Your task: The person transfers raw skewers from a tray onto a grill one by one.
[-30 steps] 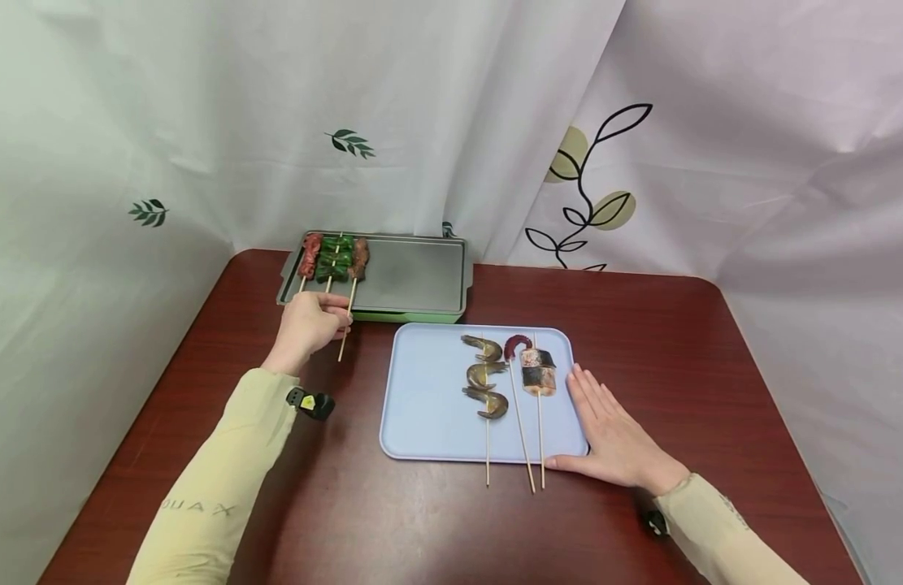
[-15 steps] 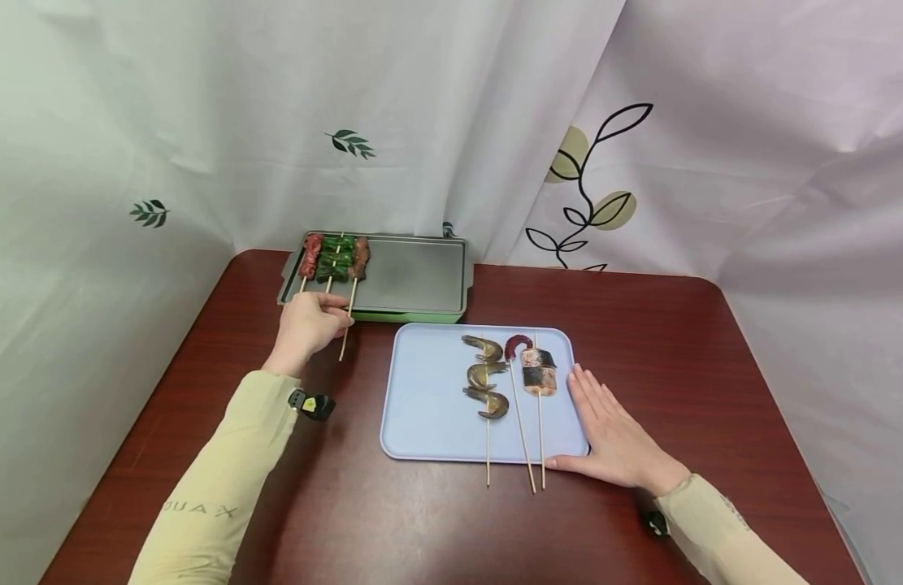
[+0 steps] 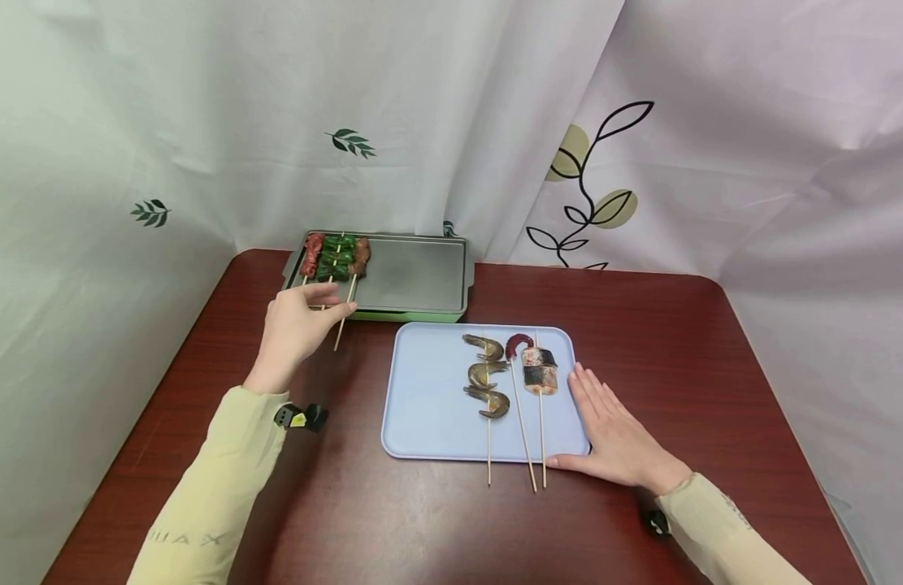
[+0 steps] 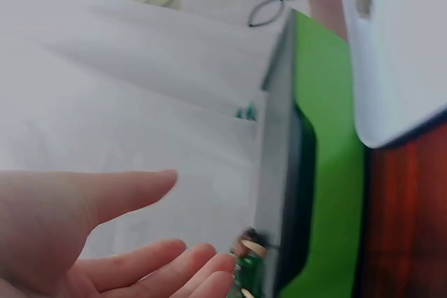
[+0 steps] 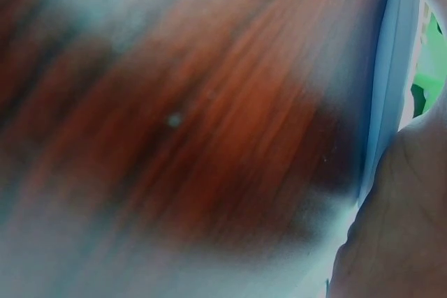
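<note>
In the head view my left hand [image 3: 297, 323] hovers over the near edge of the grill pan [image 3: 414, 276], close to the stick of the brown meat skewer [image 3: 360, 256]. Thumb and fingers are spread apart in the left wrist view, with nothing between them. Left of that skewer lie a green pepper skewer [image 3: 336, 258] and a red meat skewer [image 3: 311, 254] on the pan. My right hand [image 3: 615, 435] rests with straight fingers along the right edge of the light blue tray [image 3: 422, 406]. The tray bears a shrimp skewer [image 3: 488, 375], a dark red curled skewer [image 3: 519, 344] and a black-and-pale chunk skewer [image 3: 539, 372].
The pan's green base [image 4: 325, 172] stands at the back of the dark red wooden table [image 3: 392, 520]. A white curtain [image 3: 400, 122] with leaf prints hangs right behind the table. Skewer sticks jut out past the tray's near edge.
My left hand has let go of the brown meat skewer's stick, its fingers spreading and the hand lifting slightly. The right hand and the tray stay put.
</note>
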Demonstrator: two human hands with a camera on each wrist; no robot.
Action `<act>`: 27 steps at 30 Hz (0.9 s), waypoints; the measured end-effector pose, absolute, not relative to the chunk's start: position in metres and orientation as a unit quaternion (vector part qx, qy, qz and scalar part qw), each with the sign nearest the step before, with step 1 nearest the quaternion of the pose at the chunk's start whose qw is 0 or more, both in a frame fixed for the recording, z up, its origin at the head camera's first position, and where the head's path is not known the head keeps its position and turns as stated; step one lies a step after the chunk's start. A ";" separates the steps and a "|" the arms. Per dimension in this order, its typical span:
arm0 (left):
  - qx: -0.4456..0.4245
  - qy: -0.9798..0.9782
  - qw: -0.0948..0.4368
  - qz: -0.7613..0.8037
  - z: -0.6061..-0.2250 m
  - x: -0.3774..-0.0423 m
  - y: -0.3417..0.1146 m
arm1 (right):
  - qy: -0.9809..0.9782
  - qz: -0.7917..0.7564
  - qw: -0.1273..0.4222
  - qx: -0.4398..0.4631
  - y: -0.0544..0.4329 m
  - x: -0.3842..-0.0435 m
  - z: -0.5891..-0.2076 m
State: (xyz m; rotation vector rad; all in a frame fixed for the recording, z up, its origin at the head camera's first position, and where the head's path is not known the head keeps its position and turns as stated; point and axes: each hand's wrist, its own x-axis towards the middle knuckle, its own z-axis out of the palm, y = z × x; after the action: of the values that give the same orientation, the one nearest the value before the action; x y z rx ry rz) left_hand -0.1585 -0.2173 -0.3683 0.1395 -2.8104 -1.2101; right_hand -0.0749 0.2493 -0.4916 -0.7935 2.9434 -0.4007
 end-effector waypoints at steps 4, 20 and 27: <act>0.041 -0.904 0.072 -0.419 -0.359 -0.151 -0.212 | 0.957 -0.131 0.037 -0.256 0.250 -0.075 -0.491; -0.019 -0.857 0.067 -0.510 -0.353 -0.110 -0.167 | 0.959 -0.126 0.049 -0.249 0.249 -0.075 -0.488; -0.046 -0.841 -0.004 -0.539 -0.380 -0.102 -0.137 | 0.957 -0.130 0.042 -0.254 0.249 -0.075 -0.490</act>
State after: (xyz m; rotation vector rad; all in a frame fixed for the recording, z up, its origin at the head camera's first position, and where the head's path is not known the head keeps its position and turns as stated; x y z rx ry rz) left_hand -0.1016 -0.1369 -0.3802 -0.1462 -2.6487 -1.6989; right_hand -0.0754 0.2489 -0.4897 -0.7786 2.9294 -0.3990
